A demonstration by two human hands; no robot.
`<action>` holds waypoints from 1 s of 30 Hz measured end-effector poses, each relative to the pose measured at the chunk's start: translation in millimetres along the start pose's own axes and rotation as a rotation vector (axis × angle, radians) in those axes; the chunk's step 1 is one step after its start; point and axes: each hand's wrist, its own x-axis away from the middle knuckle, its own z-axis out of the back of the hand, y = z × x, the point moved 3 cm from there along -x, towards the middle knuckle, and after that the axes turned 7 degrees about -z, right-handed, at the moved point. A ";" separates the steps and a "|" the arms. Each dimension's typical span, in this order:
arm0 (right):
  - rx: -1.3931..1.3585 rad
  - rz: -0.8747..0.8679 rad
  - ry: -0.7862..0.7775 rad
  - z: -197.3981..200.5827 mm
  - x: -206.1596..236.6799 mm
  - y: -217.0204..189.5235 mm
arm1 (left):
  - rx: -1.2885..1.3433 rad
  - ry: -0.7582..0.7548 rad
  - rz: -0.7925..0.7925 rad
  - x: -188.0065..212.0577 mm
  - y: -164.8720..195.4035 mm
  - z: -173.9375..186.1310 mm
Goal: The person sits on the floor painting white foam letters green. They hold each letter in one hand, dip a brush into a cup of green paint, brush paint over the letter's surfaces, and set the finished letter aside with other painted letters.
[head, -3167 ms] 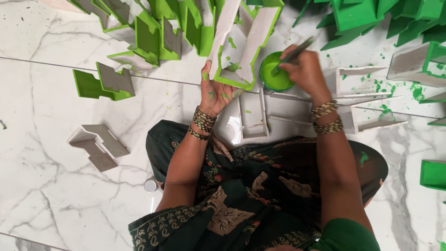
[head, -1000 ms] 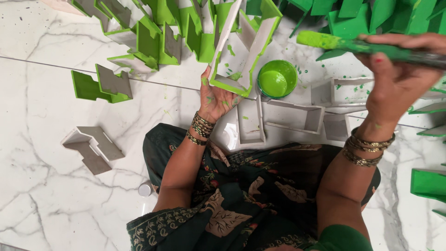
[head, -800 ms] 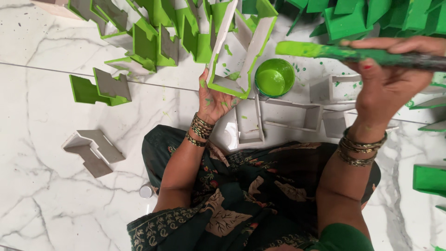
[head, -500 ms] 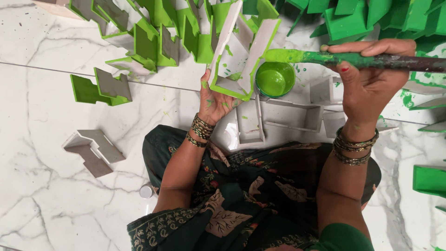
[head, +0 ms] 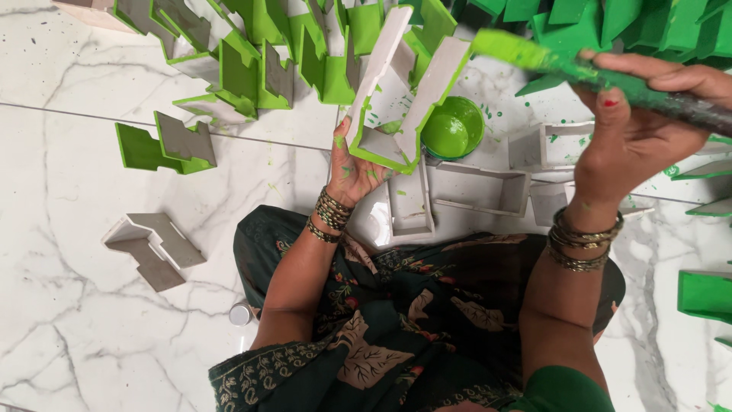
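Left hand [head: 352, 169]: grips white bracket [head: 400, 99], green-edged, upper centre | Right hand [head: 637, 130]: clasps green-coated brush [head: 602, 76] | Green paint bowl [head: 451, 128] between.

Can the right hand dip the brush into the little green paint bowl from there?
Probably yes: the right hand holds the long green-coated paintbrush just above the round green paint bowl, with nothing covering it.

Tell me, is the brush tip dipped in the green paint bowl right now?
No. The brush, held in the right hand, has its tip against the white piece held by the left hand, above the paint bowl.
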 end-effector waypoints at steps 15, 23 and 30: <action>0.099 0.119 -0.104 -10.3 5.9 0.9 | 0.005 0.065 -0.022 -1.8 1.9 -3.2; -0.053 -0.083 -0.360 -28.5 14.4 -0.1 | 0.017 0.047 -0.050 -0.9 4.4 -13.2; -0.036 -0.055 -0.382 -35.0 12.2 -9.7 | 0.015 0.052 -0.048 -3.8 3.5 -7.1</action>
